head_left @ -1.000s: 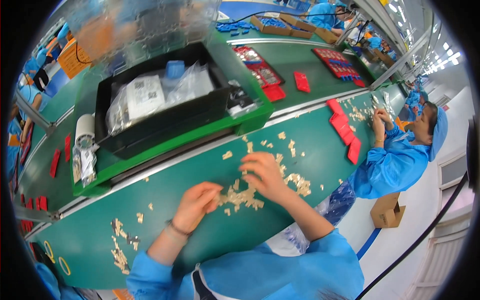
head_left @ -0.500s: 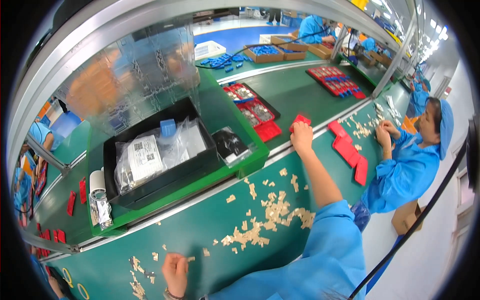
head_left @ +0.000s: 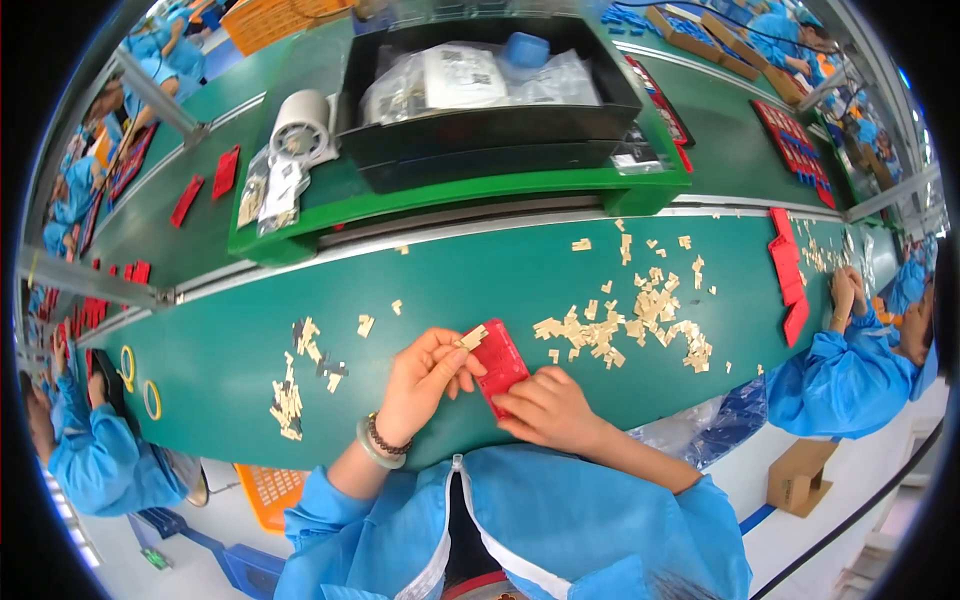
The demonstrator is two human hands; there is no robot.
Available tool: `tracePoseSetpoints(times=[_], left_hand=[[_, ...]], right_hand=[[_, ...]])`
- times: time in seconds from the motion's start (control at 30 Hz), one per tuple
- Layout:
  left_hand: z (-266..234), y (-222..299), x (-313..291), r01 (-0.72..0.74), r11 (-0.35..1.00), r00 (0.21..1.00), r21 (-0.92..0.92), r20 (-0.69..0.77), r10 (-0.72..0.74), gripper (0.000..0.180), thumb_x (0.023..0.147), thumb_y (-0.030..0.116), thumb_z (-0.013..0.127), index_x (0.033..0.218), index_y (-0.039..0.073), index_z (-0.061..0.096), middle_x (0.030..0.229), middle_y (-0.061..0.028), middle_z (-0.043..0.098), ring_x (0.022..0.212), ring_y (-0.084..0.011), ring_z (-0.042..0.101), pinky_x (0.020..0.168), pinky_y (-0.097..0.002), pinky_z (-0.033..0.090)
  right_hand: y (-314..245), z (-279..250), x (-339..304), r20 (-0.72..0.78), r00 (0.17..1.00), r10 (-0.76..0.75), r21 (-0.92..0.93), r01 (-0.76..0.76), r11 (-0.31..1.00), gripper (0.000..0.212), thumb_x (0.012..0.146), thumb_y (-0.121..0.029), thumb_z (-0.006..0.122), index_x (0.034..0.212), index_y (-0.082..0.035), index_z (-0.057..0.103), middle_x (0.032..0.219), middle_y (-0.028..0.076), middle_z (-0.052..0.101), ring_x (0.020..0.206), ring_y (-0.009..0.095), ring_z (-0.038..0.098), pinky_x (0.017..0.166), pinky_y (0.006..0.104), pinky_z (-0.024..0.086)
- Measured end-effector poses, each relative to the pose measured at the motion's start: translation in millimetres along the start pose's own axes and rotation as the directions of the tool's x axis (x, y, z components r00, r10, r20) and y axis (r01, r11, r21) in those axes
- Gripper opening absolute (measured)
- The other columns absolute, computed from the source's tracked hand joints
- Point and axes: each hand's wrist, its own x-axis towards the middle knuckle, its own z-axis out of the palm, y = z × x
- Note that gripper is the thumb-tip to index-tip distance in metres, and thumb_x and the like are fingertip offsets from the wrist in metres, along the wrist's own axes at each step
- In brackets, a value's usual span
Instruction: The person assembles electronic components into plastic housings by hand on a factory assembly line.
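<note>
Close in front of my body, my right hand (head_left: 552,408) grips the lower right side of a flat red plastic tray (head_left: 503,362), which is tilted above the green worktable. My left hand (head_left: 422,374) pinches a small pale-gold flat piece (head_left: 473,338) between thumb and forefinger, at the tray's upper left corner. Whether that piece touches the tray I cannot tell. Loose pale-gold pieces (head_left: 655,303) lie scattered to the right, beyond my right hand. A smaller pile of such pieces (head_left: 287,405), some dark ones among them, lies left of my left hand.
Ahead, a green raised shelf (head_left: 450,203) carries a black bin (head_left: 490,145) of bagged parts and a white roll (head_left: 302,125). Red trays (head_left: 787,265) lie in a row at the right, near a co-worker (head_left: 845,355). Yellow rings (head_left: 152,400) lie at the left.
My right hand has come back from the far table edge with the red tray. My left hand has moved in beside it, now with a small piece. The view has swung downward and left.
</note>
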Motion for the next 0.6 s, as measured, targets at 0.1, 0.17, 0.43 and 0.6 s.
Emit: tracePoseSetpoints(times=[0.1, 0.17, 0.43, 0.6], left_hand=[[-3.4, -7.5, -13.2, -0.02, 0.998, 0.999, -0.063, -0.032, 0.019, 0.014, 0.098, 0.009, 0.053, 0.107, -0.002, 0.055, 0.086, -0.007, 0.067, 0.069, -0.0079, 0.06, 0.055, -0.0166, 0.042], [-3.4, -6.9, -19.3, 0.011, 1.0, 1.0, 0.027, 0.009, -0.011, 0.011, 0.096, 0.008, 0.055, 0.103, -0.001, 0.059, 0.095, -0.0066, 0.067, 0.076, -0.0094, 0.06, 0.06, -0.0193, 0.045], [2.0, 9.2, -30.1, -0.431, 0.647, 0.847, 0.629, 0.035, 0.53, 0.01, 0.081, 0.001, 0.067, 0.091, 0.004, 0.067, 0.11, -0.0099, 0.063, 0.09, -0.0194, 0.06, 0.077, -0.0286, 0.049], [7.6, -8.2, -23.1, -0.843, -0.04, 0.341, 0.537, 0.589, 0.733, 0.012, 0.073, 0.004, 0.073, 0.083, 0.007, 0.07, 0.112, -0.007, 0.066, 0.1, -0.0241, 0.06, 0.082, -0.0364, 0.047]], right_hand=[[-11.3, -13.4, 34.7, -0.281, 0.957, 0.069, -0.087, -0.097, 0.991, 0.041, 0.071, -0.014, 0.077, 0.109, -0.006, 0.065, 0.096, 0.005, 0.06, 0.077, 0.021, 0.06, 0.068, 0.0328, 0.046], [-7.5, -6.3, 52.2, -0.28, 0.957, 0.078, -0.063, -0.099, 0.993, 0.039, 0.071, -0.011, 0.076, 0.108, -0.005, 0.064, 0.096, 0.005, 0.06, 0.077, 0.021, 0.06, 0.067, 0.0329, 0.047], [-19.6, -5.2, 62.6, -0.2, 0.927, 0.316, 0.351, -0.234, 0.907, 0.013, 0.078, 0.001, 0.066, 0.091, -0.001, 0.067, 0.084, 0.009, 0.065, 0.069, 0.02, 0.064, 0.055, 0.0279, 0.05], [1.8, -20.4, 34.0, 0.008, 0.776, 0.631, 0.567, -0.523, 0.637, 0.009, 0.082, 0.001, 0.058, 0.085, 0.0, 0.067, 0.079, 0.007, 0.066, 0.066, 0.012, 0.062, 0.058, 0.026, 0.048]])
